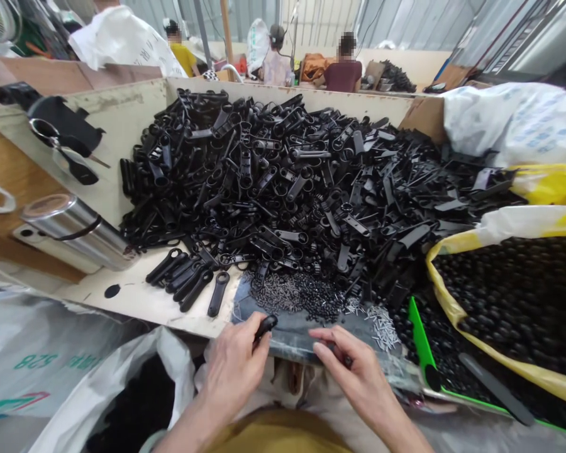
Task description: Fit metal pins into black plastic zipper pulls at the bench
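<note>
I stand here and count twelve o'clock as straight ahead of the worker. The left hand [238,362] is closed around a black piece [266,327], and one end pokes out past the thumb. The right hand [351,358] is apart from it, with its fingers bent. A small dark bit shows by those fingers, but I cannot tell if they pinch it. Both hands are at the front edge of the desk [170,308].

A big heap of black parts [264,182] is at twelve o'clock. It leans down close to the tiny black bits [318,299], so I think a bump could send parts sliding over them. The thin grey pins [384,327] lie loose at two o'clock from the right hand; a sleeve or wrist might sweep them off or mix them up.

At eleven o'clock from the left hand, some black handles [193,286] lie side by side. A bent elbow could knock them crooked. The shiny bottle [87,229] leans at ten o'clock and might roll if pushed. If the left fingers get loose or slippery, the black piece could drop over the edge.
</note>
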`<state>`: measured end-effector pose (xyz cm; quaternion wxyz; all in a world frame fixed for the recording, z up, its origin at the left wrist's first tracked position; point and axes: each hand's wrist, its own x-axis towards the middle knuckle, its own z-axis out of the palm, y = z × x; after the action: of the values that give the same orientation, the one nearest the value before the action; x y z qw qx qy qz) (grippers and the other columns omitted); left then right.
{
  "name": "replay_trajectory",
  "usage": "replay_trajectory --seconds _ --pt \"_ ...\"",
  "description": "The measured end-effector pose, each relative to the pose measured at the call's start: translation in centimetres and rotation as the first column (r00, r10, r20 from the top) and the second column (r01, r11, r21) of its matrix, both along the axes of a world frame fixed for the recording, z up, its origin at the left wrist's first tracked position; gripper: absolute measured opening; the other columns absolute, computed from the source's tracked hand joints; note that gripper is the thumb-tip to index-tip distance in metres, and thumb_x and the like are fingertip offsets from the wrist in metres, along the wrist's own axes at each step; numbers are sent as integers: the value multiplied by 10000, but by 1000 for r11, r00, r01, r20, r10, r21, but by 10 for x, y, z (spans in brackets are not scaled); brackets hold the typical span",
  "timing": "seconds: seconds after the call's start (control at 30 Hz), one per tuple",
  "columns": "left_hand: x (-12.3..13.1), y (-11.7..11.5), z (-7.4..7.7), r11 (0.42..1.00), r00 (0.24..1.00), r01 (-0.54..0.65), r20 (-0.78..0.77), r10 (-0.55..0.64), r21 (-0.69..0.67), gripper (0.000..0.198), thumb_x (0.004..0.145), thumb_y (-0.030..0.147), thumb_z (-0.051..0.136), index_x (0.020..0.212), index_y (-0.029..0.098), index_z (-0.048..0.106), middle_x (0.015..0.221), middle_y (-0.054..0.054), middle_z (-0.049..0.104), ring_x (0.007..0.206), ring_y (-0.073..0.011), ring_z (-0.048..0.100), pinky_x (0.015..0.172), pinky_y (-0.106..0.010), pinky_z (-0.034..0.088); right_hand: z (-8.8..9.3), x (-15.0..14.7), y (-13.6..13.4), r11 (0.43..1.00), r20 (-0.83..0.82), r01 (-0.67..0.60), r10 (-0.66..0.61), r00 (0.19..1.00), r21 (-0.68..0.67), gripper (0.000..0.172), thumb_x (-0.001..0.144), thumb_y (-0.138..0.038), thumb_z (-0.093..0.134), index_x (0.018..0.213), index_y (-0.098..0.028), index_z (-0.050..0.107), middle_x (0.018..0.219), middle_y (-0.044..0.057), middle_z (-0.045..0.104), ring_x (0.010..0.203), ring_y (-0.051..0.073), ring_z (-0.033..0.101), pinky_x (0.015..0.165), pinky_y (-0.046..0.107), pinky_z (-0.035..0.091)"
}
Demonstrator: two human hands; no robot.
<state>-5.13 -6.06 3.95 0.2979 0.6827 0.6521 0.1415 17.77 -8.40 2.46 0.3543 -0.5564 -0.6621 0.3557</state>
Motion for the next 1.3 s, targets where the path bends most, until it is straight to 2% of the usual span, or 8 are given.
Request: replay_trajectory --seconds 0.13,0.5,0.63,0.73,0.83,0.93,1.1,1.3 --pt "18 27 -7 962 960 208 -226 -166 176 282 972 151 462 1093 231 705 1012 -88 799 951 -291 725 860 -401 449 -3 6 3 996 73 -42 36 997 78 271 1059 -355 524 1010 -215 751 790 22 669 673 170 629 633 270 476" --pt "12 42 -16 929 919 316 -306 -249 194 221 954 180 488 997 220 702 888 -68 796 835 -279 731 762 -374 475 -9 18 20 986 304 4 -55 951 166 206 1070 -264 499 966 -215 669 908 37 688 790 185 692 699 279 493" --pt "15 40 -15 924 941 302 -228 -250 233 213 964 206 493 1013 235 698 926 -48 780 838 -254 709 752 -354 463 -13 6 30 984 516 -15 -79 853 176 212 1061 -252 496 928 -209 656 886 33 677 739 182 689 642 269 456" --pt "18 35 -17 928 967 246 -1 -256 280 197 975 251 488 944 235 682 915 -36 731 811 -232 671 730 -337 453 -14 2 33 987 552 -8 -82 830 158 240 1030 -187 475 880 -203 662 865 35 663 706 172 661 626 268 415" --pt "22 29 -17 977 934 57 336 -125 206 242 962 375 559 799 219 646 784 -16 670 708 -186 618 663 -293 447 -10 0 33 994 334 31 -63 940 100 247 1000 -207 495 868 -202 704 823 32 643 699 169 614 645 274 398" --pt "25 23 -12 986 750 -137 641 165 -94 325 870 512 683 804 195 649 706 -6 670 513 -117 515 516 -246 393 -3 -8 32 993 -113 80 -90 990 -90 236 958 -363 610 858 -206 755 745 13 616 648 149 530 612 261 378" --pt "28 15 1 914 405 -178 820 406 -364 461 764 549 809 945 185 593 654 28 677 394 -37 427 466 -182 316 4 -40 34 907 -612 7 -290 735 -421 424 789 -595 805 862 -178 777 638 -32 552 508 71 294 474 216 231" --pt "26 6 3 898 276 -155 855 439 -411 498 772 520 836 1024 187 564 622 52 647 428 -27 411 469 -156 269 -1 -65 35 868 -715 -111 -320 622 -485 480 742 -594 870 864 -145 749 636 -5 619 547 86 452 501 193 305"
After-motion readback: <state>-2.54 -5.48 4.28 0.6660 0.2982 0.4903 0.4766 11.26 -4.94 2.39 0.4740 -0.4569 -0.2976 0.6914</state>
